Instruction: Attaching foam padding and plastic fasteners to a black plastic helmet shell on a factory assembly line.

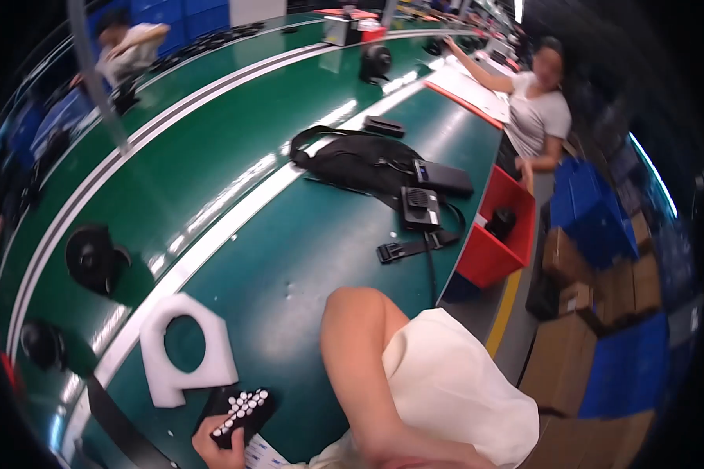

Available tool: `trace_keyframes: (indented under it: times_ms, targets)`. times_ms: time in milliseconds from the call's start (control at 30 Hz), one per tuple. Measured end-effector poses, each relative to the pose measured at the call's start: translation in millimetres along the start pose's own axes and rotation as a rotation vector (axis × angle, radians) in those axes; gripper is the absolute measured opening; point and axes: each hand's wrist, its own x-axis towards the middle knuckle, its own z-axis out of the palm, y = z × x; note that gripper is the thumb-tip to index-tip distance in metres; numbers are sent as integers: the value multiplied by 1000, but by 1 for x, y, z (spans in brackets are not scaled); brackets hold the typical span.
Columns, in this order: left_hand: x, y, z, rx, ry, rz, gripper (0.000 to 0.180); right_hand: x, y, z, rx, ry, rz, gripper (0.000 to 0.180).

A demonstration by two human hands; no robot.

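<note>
At the lower left, my left hand (217, 444) is closed round a black piece (260, 416) that bears several small white round dots or pegs in rows. I cannot make out its exact kind. Beside that hand lies a white sheet with blue print (264, 453). A white foam block (220, 328) with a large round hole rests on the green table just beyond the hand. A bent bare arm (356, 352) with a white sleeve, seemingly my right, reaches up from the lower right; its hand is outside the picture.
Along the green conveyor (211, 164) stand black round devices (94, 258). A black bag (352, 160), a black boxy device (421, 207) and straps lie on the table. At right are a red bin (489, 258), blue crates (590, 207), cartons (559, 359) and a co-worker (536, 117).
</note>
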Motion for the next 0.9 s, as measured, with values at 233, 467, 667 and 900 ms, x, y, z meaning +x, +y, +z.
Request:
trace_keyframes:
  times_ms: [233, 467, 667, 900]
  targets:
    - [44, 50, 23, 28, -116, -46, 17, 20, 3, -22, 12, 163, -203, 21]
    - [39, 40, 15, 62, -102, -41, 16, 17, 21, -18, 63, 323, -420, 9]
    - [34, 41, 24, 74, -63, -43, 17, 27, 43, -42, 81, 441, -240, 7]
    - [35, 43, 25, 83, -13, -110, 21, -22, 87, -49, 8, 541, 637, 3]
